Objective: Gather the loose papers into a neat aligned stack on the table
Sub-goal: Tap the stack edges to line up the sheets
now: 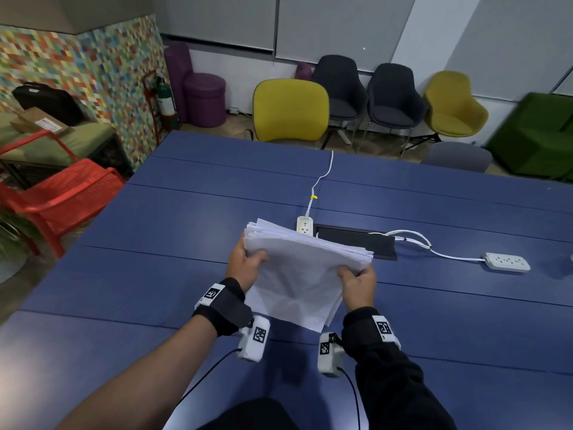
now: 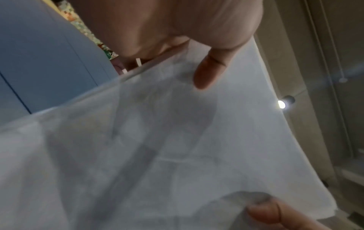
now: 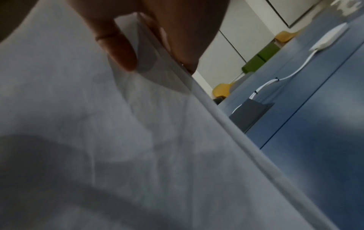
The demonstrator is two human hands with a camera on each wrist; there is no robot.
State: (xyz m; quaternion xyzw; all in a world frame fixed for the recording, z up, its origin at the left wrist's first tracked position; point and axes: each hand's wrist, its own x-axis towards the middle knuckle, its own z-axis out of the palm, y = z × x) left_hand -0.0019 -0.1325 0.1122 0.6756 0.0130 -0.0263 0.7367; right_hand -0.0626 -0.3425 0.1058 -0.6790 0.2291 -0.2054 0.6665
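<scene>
A sheaf of white papers (image 1: pixel 297 274) hangs tilted above the blue table (image 1: pixel 155 231), its far edge raised and its near corner low by my wrists. My left hand (image 1: pixel 248 262) grips the sheaf's left side, thumb on top. My right hand (image 1: pixel 356 280) grips the right side the same way. The far edges of the sheets fan out unevenly. In the left wrist view the papers (image 2: pixel 157 147) fill the frame with my thumb (image 2: pixel 208 73) pressed on them. In the right wrist view the papers (image 3: pixel 118 147) show their stacked edge and my thumb (image 3: pixel 122 52) lies on top.
A white power strip (image 1: pixel 304 225) with its cable lies just beyond the papers, beside a black cable hatch (image 1: pixel 356 240). A second power strip (image 1: pixel 507 262) lies at the right. Yellow and dark chairs (image 1: pixel 291 110) stand past the far edge; a red chair (image 1: pixel 62 193) stands at the left.
</scene>
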